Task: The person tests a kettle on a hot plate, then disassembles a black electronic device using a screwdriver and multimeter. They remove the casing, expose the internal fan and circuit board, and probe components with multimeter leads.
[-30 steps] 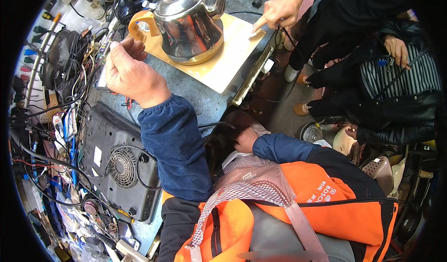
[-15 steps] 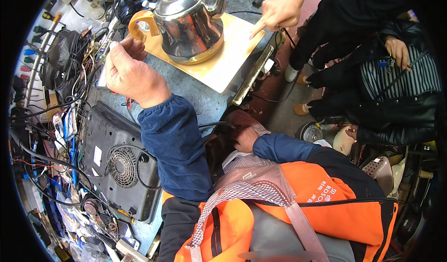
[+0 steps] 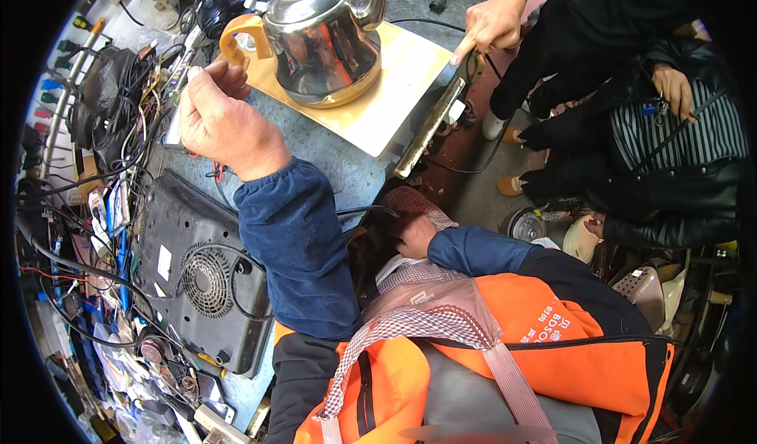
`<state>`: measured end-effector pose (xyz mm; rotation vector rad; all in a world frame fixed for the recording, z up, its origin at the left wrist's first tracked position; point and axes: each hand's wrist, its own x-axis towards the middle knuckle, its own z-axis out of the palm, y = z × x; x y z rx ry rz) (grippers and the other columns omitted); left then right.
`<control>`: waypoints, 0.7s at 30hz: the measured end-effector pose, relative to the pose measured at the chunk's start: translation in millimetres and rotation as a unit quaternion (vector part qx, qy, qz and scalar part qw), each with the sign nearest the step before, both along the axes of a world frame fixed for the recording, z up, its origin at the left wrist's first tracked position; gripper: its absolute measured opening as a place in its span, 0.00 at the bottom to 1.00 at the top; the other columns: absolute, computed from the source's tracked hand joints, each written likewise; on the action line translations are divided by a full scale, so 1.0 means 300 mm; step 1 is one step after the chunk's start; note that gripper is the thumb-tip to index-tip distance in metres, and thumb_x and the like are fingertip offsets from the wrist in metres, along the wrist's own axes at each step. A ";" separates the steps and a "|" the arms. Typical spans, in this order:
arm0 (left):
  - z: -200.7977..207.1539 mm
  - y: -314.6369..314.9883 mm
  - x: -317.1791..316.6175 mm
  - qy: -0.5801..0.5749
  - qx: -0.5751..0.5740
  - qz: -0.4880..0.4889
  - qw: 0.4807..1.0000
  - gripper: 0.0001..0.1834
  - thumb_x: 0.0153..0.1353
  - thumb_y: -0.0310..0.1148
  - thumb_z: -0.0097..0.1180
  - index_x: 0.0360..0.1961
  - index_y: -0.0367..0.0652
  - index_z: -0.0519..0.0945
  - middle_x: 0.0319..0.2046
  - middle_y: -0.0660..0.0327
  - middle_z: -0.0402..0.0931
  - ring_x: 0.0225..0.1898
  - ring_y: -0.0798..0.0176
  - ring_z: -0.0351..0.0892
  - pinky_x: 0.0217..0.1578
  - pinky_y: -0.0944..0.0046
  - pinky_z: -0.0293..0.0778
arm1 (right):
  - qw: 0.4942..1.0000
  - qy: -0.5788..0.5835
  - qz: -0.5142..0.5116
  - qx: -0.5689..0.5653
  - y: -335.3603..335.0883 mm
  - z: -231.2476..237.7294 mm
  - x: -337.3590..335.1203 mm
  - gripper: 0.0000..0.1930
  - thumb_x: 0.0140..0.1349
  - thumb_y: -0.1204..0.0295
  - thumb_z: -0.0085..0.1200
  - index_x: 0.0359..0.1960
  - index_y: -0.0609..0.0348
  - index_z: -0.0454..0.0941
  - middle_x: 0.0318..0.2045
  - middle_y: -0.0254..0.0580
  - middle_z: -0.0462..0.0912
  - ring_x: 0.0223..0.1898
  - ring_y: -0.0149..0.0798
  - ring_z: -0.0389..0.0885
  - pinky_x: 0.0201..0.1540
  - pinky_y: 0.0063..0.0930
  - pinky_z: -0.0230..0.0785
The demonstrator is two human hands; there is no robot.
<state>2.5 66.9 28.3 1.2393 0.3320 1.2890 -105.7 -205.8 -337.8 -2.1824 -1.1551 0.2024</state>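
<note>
My left hand (image 3: 229, 124) is raised beside the yellow handle of a shiny steel kettle (image 3: 319, 46). Its fingers are curled and pinched together; what they hold, if anything, is too small to make out. The kettle stands upright on a flat tan panel (image 3: 398, 101) on the bench. Low by my lap is my right hand (image 3: 415, 235), next to a black cable (image 3: 367, 210). Its fingertips disappear into shadow, so its grip is hidden. Another person's hand (image 3: 493, 26) reaches in from the top, with a finger stretched toward the panel's right corner.
A black appliance housing (image 3: 201, 270) with a round vent lies on the bench left of my forearm. Tangled wires, tools and parts (image 3: 118, 231) crowd the far left. People stand at the right, beyond the bench edge (image 3: 430, 128). A perforated basket (image 3: 640, 296) sits on the floor.
The other person's hand has moved right, from pointing over the tan panel to its right corner. My hands have stayed almost still, and the kettle stands where it was.
</note>
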 end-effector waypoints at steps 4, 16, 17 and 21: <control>-0.001 0.003 0.000 0.001 0.000 -0.001 1.000 0.20 0.81 0.39 0.53 0.39 0.36 0.88 0.30 0.58 0.89 0.31 0.65 0.88 0.32 0.67 0.79 | 1.000 -0.002 0.002 -0.013 0.000 0.004 0.002 0.21 0.53 0.66 0.64 0.49 0.52 0.92 0.43 0.51 0.91 0.42 0.60 0.90 0.43 0.52 0.85; -0.002 0.003 0.002 0.001 -0.004 0.003 1.000 0.21 0.82 0.41 0.54 0.37 0.35 0.89 0.28 0.58 0.88 0.31 0.67 0.88 0.33 0.66 0.78 | 1.000 -0.023 -0.002 -0.013 0.004 0.008 0.000 0.20 0.53 0.65 0.65 0.48 0.51 0.93 0.42 0.51 0.92 0.41 0.59 0.90 0.43 0.53 0.85; -0.002 0.003 0.002 0.002 -0.003 0.003 1.000 0.21 0.82 0.41 0.54 0.37 0.35 0.89 0.28 0.58 0.88 0.31 0.67 0.88 0.33 0.66 0.79 | 1.000 -0.025 -0.002 -0.014 0.004 0.006 0.000 0.20 0.53 0.65 0.65 0.48 0.51 0.93 0.41 0.52 0.91 0.41 0.59 0.90 0.43 0.53 0.85; -0.002 0.003 0.002 0.000 -0.003 0.003 1.000 0.21 0.82 0.40 0.54 0.38 0.35 0.89 0.28 0.58 0.88 0.31 0.66 0.88 0.34 0.66 0.79 | 1.000 -0.027 -0.003 -0.003 0.004 -0.002 0.000 0.19 0.52 0.65 0.65 0.47 0.50 0.93 0.40 0.52 0.91 0.40 0.60 0.90 0.42 0.54 0.85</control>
